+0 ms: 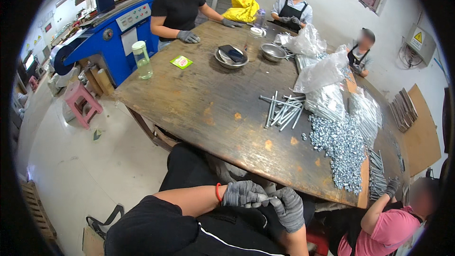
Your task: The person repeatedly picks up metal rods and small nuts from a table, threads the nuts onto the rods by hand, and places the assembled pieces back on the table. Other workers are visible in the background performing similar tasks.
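Both my hands wear grey knit gloves and sit low over my lap, just under the near edge of the wooden table (pixel 189 104). My left hand (pixel 242 193), with a red band at the wrist, is closed around one end of a short metal bolt (pixel 264 202). My right hand (pixel 290 207) grips the other end, so the two gloves almost touch. On the table beyond them lie loose long bolts (pixel 283 109) and a heap of shiny nuts (pixel 342 148).
Clear plastic bags (pixel 322 72) of hardware, two metal bowls (pixel 231 59) (pixel 273 52), a bottle (pixel 142 59) and a green packet (pixel 181 61) stand on the table. Gloved co-workers sit around it, one in pink (pixel 379 227) at my right. A blue machine (pixel 109 33) and pink stool (pixel 83 102) stand left.
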A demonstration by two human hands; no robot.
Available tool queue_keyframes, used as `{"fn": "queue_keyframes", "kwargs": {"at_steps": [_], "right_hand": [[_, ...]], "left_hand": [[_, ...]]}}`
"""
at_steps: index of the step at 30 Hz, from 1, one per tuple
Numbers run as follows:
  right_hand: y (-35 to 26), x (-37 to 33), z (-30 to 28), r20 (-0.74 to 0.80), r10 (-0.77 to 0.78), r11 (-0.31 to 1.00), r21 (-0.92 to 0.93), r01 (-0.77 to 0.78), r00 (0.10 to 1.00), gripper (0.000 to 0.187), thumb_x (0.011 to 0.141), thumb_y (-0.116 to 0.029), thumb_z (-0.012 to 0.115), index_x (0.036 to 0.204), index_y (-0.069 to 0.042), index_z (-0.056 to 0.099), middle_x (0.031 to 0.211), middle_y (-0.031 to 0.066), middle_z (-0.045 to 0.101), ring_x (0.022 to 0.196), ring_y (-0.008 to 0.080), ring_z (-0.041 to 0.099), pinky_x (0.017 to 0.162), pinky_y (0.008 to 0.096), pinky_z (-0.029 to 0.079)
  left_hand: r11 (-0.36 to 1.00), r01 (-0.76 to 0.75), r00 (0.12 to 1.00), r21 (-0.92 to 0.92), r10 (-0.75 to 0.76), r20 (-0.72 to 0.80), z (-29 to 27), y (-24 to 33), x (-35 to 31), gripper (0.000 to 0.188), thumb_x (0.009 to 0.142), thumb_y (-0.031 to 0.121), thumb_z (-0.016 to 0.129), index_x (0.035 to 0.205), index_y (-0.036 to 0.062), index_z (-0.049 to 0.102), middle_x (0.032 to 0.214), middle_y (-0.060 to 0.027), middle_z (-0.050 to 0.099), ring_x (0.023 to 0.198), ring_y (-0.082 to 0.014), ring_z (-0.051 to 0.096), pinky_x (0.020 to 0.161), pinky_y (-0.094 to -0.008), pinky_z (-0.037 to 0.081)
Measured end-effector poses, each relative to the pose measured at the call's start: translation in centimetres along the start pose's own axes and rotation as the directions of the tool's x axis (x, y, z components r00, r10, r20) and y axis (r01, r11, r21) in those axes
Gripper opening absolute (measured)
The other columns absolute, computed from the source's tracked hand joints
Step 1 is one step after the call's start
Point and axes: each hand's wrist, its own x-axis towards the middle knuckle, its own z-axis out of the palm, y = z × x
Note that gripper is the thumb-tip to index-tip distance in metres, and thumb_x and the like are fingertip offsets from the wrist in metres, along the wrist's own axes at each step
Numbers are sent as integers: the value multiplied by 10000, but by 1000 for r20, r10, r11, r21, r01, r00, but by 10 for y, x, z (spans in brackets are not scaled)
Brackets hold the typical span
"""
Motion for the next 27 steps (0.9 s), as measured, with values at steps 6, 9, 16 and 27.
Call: {"fn": "queue_keyframes", "kwargs": {"at_steps": [6,9,16,27], "right_hand": [[-15,-6,-8,133,-168,985,53,163,977,193,750,-82,696,932,-54,640,842,111,652,786,270,646,693,334,531],[-17,-10,-7,121,-193,979,95,182,974,190,720,-109,716,892,-53,659,822,111,649,762,268,644,681,323,525],[-5,-11,7,-15,91,996,-4,-91,996,163,805,-218,666,832,-58,657,775,123,635,705,289,624,633,342,499],[24,-13,31,-146,352,934,-2,-356,924,312,867,-308,597,776,-9,618,644,181,575,574,334,570,548,367,445]], "left_hand": [[756,475,857,-449,-284,429,-10,-2,-9,245,884,270,585,902,27,566,594,10,500,411,-48,428,344,-170,326],[672,544,797,-502,-227,559,-8,-15,-8,255,881,270,586,934,23,554,589,9,495,399,-44,416,318,-171,315],[934,193,980,-302,-167,111,-7,-1,-6,221,899,269,562,890,54,612,620,17,514,480,-48,426,433,-192,329],[946,-194,919,260,268,-289,17,-19,8,247,893,157,587,1089,10,614,1040,-107,663,981,-175,617,866,-307,477]]}}
